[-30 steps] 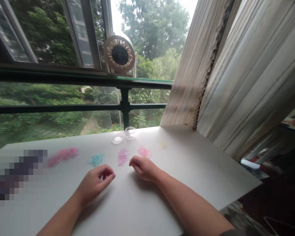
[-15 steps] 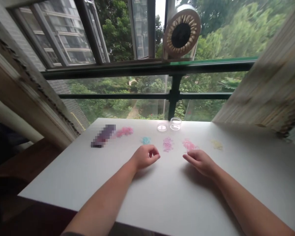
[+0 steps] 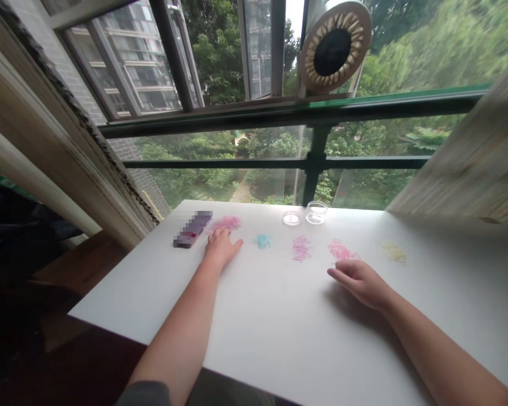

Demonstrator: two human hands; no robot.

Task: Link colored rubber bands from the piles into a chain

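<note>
My left hand (image 3: 222, 247) reaches over the near edge of a pile of small dark-pink pieces (image 3: 227, 222) at the left, fingers forward and thumb apart. Its fingertips partly cover the pile, and whether they touch it I cannot tell. My right hand (image 3: 359, 281) hovers with curled fingers and its thumb forward, just in front of a pink pile (image 3: 342, 249) of thin pieces; anything inside it is hidden. Between the hands are a turquoise pile (image 3: 263, 241) and a pinkish-purple pile (image 3: 301, 248). A pale yellow pile (image 3: 393, 252) lies to the right.
A phone-like blurred object (image 3: 193, 229) rests left of my left hand. At the back of the white table (image 3: 254, 316) stand a clear round container (image 3: 316, 212) and a clear lid-like disc (image 3: 292, 218). Beyond are a green railing (image 3: 220, 119) and windows; curtains hang at both sides.
My left hand has moved left and forward from the turquoise pile to the dark-pink pile, and its fingers have opened out. My right hand keeps nearly the same pose. The view has shifted slightly left.
</note>
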